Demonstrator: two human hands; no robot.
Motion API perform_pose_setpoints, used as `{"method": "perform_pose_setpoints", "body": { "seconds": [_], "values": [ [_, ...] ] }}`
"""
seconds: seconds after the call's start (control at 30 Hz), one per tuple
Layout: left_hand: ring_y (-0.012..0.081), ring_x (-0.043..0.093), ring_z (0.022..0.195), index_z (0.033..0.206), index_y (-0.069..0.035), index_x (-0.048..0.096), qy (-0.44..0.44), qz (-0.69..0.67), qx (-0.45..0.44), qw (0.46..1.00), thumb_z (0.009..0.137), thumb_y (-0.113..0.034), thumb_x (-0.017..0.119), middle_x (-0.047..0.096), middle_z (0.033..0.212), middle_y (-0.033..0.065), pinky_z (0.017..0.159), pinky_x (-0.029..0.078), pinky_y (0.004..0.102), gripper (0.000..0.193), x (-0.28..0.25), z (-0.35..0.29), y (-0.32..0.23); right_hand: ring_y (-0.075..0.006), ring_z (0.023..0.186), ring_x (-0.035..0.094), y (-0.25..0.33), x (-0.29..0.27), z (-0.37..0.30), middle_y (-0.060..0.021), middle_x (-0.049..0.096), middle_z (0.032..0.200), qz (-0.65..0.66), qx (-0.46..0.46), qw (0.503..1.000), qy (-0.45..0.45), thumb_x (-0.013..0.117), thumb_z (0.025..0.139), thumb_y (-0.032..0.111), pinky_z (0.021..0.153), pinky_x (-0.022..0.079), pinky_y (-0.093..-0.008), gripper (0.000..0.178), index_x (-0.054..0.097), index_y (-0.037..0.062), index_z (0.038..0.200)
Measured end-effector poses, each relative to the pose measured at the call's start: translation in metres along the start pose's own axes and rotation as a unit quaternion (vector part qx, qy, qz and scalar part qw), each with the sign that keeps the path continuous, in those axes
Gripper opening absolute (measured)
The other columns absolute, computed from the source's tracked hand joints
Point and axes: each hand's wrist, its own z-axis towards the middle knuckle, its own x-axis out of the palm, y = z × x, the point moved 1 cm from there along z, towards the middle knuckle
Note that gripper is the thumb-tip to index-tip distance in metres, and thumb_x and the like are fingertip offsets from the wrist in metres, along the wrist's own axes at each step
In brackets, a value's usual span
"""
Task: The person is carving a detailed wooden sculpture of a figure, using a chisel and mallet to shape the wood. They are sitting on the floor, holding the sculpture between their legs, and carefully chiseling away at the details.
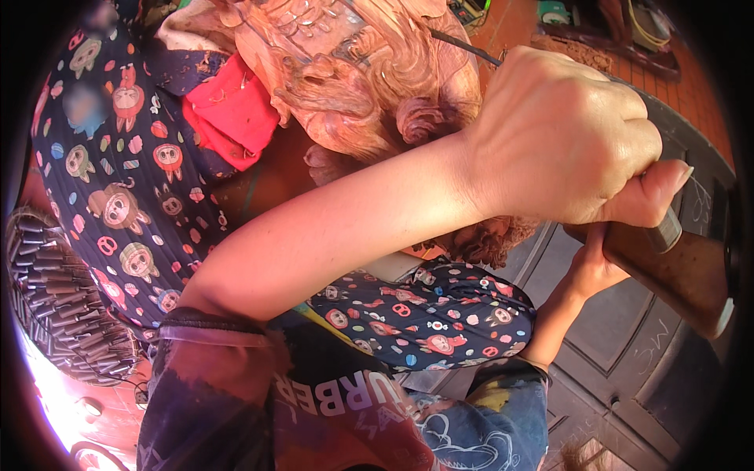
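Observation:
My left hand (569, 141) is closed in a fist around a chisel (467, 49). Its thin dark shaft runs from the fist toward a reddish-brown wood carving (338, 86) with swirling relief, and the short ringed butt of its handle (667, 232) sticks out below my thumb. My left forearm crosses in front of part of the carving. Lower and farther right, my right hand (594, 271) grips a brown wooden mallet (679, 275), partly hidden behind the left fist. The mallet lies close to the chisel's butt; whether they touch, I cannot tell.
Many chisels stand packed in a round holder (71, 314) at the left. A red cloth (232, 114) lies beside the carving, near my patterned trouser leg (126, 180). Dark panelled boards (613, 337) are at the right, and wood shavings (577, 51) lie at the far side.

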Motion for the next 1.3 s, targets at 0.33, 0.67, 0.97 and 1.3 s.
{"method": "perform_pose_setpoints", "body": {
  "seconds": [0.33,0.67,0.97,1.3],
  "values": [
    [0.0182,0.056,0.045,0.048,-0.014,0.054,-0.021,-0.027,0.019,0.999,0.071,-0.031,0.068,0.051,0.049,-0.0006,0.04,0.041,0.0321,0.032,-0.006,0.001,0.004,-0.0191,0.111,0.055,-0.019,-0.018,-0.008,-0.0127,0.058,0.121,-0.041,-0.051,0.998,0.025,0.072,0.077,0.0,0.101,0.04,-0.0346,0.049,0.053,-0.0079,0.122],
    [0.022,0.052,0.042,0.047,-0.014,0.053,-0.012,-0.029,-0.005,0.999,0.075,-0.031,0.064,0.05,0.047,0.0022,0.04,0.04,0.0332,0.034,-0.007,0.008,0.012,-0.0125,0.076,0.056,-0.007,-0.007,0.008,-0.0084,0.061,0.088,-0.108,-0.109,0.988,0.023,0.068,0.08,-0.007,0.075,0.049,-0.0275,0.021,0.058,-0.0048,0.099],
    [0.0235,0.053,0.042,0.048,-0.012,0.056,-0.031,-0.034,-0.022,0.999,0.079,-0.028,0.062,0.052,0.048,0.0027,0.039,0.04,0.0343,0.035,-0.004,0.013,0.014,-0.0133,0.071,0.055,0.0,0.0,0.012,-0.0061,0.061,0.077,-0.069,-0.09,0.992,-0.056,0.07,0.079,-0.007,0.074,0.048,-0.0278,0.017,0.057,-0.0024,0.089],
    [0.0227,0.052,0.041,0.049,-0.01,0.059,-0.061,-0.082,-0.041,0.994,0.079,-0.027,0.061,0.05,0.044,0.0036,0.039,0.037,0.0348,0.035,-0.019,0.024,0.014,-0.0138,0.071,0.054,0.01,0.004,0.018,-0.0077,0.059,0.083,-0.147,-0.065,0.987,-0.018,0.067,0.082,-0.007,0.071,0.048,-0.0279,0.014,0.058,-0.0026,0.093]
  ]
}}
